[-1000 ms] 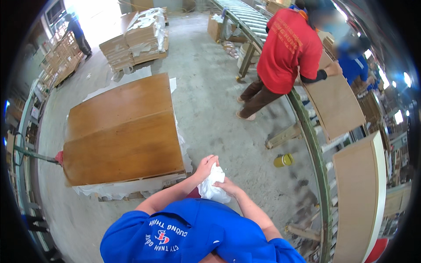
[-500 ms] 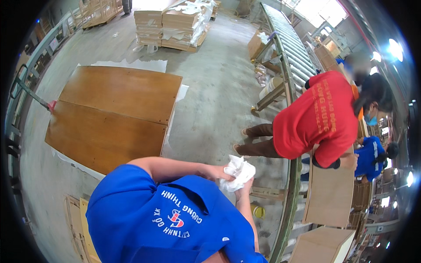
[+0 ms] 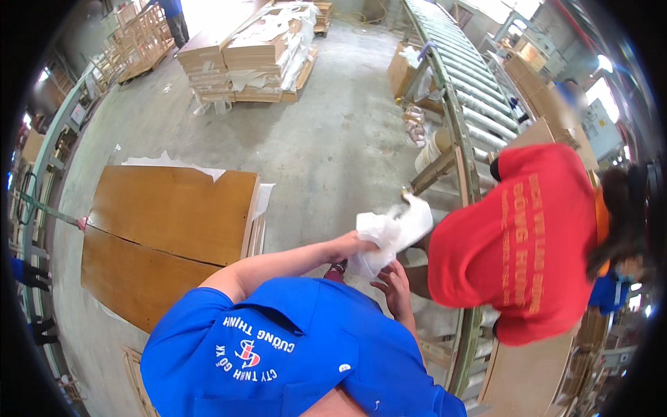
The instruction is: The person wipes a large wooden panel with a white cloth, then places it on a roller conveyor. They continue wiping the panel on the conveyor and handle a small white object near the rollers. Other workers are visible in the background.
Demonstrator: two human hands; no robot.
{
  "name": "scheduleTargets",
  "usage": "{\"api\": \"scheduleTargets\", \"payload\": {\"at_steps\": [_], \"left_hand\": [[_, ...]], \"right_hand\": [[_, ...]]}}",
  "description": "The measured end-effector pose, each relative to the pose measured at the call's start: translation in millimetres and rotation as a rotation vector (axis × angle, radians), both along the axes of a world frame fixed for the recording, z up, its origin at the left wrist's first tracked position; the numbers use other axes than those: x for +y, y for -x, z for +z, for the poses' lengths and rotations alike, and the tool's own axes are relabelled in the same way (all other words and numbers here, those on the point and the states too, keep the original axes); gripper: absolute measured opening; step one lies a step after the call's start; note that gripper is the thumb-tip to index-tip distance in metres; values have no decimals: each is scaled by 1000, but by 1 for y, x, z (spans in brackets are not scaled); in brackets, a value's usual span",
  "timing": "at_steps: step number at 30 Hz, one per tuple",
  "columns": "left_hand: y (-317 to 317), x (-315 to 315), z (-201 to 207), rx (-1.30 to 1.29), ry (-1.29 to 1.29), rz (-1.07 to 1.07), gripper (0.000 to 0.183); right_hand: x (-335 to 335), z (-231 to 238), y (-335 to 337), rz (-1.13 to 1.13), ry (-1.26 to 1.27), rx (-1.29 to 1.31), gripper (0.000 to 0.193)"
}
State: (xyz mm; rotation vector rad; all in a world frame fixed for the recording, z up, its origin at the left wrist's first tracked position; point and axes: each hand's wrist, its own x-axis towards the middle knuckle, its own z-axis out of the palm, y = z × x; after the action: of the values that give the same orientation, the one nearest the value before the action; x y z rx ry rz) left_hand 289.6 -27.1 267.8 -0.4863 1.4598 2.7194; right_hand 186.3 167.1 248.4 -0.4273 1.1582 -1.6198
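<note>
In my left hand (image 3: pixel 356 246) is a thin, crumpled white sheet (image 3: pixel 406 228), gripped at its left side. I cannot tell whether it is cloth, foam or plastic. It hangs in front of my chest, partly unfolded, with a loose flap reaching up to the right. Just below its lower edge is my right hand (image 3: pixel 397 286), fingers apart and holding nothing that I can see. Its fingertips are close to the sheet; contact is unclear.
A person in a red shirt (image 3: pixel 514 243) stands close on my right, beside a long roller conveyor (image 3: pixel 479 104). Brown wooden panels (image 3: pixel 167 208) lie stacked at left. Further off are a stack of boards (image 3: pixel 257 59) and a white bucket (image 3: pixel 432 151).
The bunched white sheet has been partly spread and raised. My right hand has come off it and its fingers have opened. The person in red appears nearer, and the whole view has shifted.
</note>
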Motion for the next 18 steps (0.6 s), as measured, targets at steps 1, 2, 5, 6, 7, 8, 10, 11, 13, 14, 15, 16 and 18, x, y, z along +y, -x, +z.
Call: {"api": "scheduleTargets", "payload": {"at_steps": [1, 2, 5, 6, 7, 8, 10, 11, 13, 14, 15, 16, 18], "left_hand": [[12, -19, 6, -62, -39, 15, 55], [22, -38, 12, -124, -81, 38, 55], [32, -93, 10, -171, 70, 141, 57], [38, -105, 4, -166, 148, 159, 57], [42, -118, -8, -124, 117, 207, 58], [47, -129, -16, -169, 103, 238, 53], [58, -143, -17, -3, 123, 332, 48], [60, -149, -27, -71, 140, 391, 46], [74, -169, -47, -186, 182, 476, 43], [80, -182, -54, -127, 289, 429, 43], [85, -202, -54, -69, 402, 380, 43], [91, -221, -54, -13, 516, 325, 43], [105, -259, -51, -4, 756, 245, 44]], "right_hand": [[-27, 3, 18, 86, 29, 35, 70], [-52, 8, 37, 124, 39, 83, 73], [-131, 11, 82, 301, 63, 166, 87], [-158, 9, 100, 383, 84, 154, 88], [-184, 11, 113, 482, 4, 248, 83], [-209, 15, 122, 581, -77, 345, 78], [-255, 29, 130, 668, -157, 265, 61], [-277, 34, 125, 590, -87, 354, 49], [-317, 27, 136, 630, -130, 376, 46], [-335, 22, 144, 639, -152, 390, 44], [-353, 12, 152, 644, -191, 396, 41], [-369, 3, 163, 624, -210, 398, 41], [-396, -12, 184, 586, -248, 400, 43]]}}
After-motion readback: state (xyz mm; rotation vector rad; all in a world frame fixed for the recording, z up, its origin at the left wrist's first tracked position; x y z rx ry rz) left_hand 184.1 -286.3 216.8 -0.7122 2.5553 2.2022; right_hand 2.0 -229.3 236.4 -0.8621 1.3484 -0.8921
